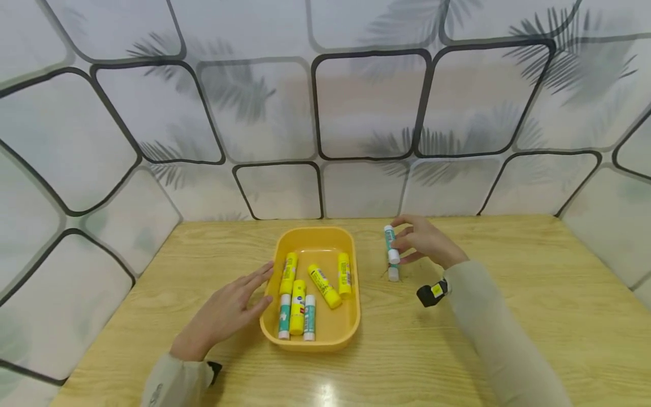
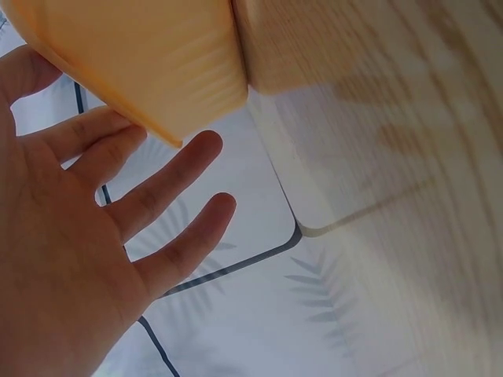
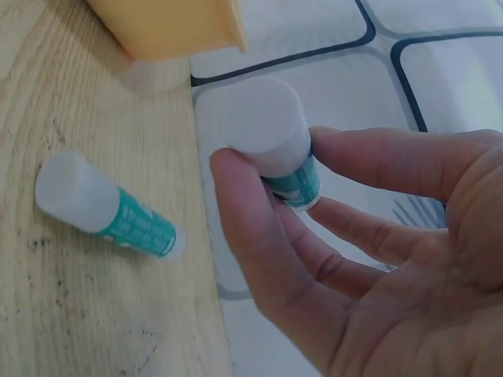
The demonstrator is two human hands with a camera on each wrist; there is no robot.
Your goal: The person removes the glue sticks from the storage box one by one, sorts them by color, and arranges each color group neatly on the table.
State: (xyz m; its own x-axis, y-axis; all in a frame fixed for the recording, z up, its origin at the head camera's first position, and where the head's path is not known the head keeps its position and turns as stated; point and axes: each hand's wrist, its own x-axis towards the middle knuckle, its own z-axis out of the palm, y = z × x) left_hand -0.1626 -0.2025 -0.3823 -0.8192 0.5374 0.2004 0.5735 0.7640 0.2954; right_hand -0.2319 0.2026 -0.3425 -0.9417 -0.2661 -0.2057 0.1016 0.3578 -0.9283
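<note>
My right hand [image 1: 424, 242] pinches a white and teal glue stick [image 3: 267, 129] between thumb and fingers, raised off the table. A second teal glue stick [image 3: 118, 208] lies on the wood beneath it, mostly covered by the held one in the head view. My left hand [image 1: 229, 308] touches the left rim of the yellow tray [image 1: 356, 316] with straight, spread fingers. Inside the tray lie several yellow glue sticks [image 1: 324, 285] and two teal ones, of which one teal glue stick [image 1: 309, 317] is near the front.
The wooden table [image 1: 407, 362] runs back to a wall or curtain [image 1: 366, 107] with a stone-like outline and leaf pattern. A black wrist camera [image 1: 431, 294] sits at the right cuff. Small dark specks [image 3: 47, 275] mark the wood near the lying glue stick.
</note>
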